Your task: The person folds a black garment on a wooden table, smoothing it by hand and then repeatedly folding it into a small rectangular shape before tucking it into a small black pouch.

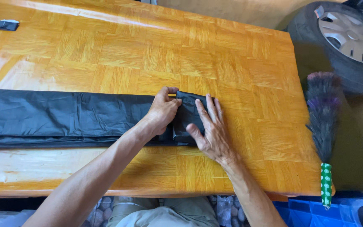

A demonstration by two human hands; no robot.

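Head view: black plastic sheet (64,115), a long strip across the counter (232,63). Left hand (162,110) curled, pinching its folded end; right hand (209,126) flat, fingers spread, pressing it. Best to keep edges aligned and the crease tight.

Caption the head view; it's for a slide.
Both hands, left hand and right hand, press a folded black plastic sheet on a wooden table.
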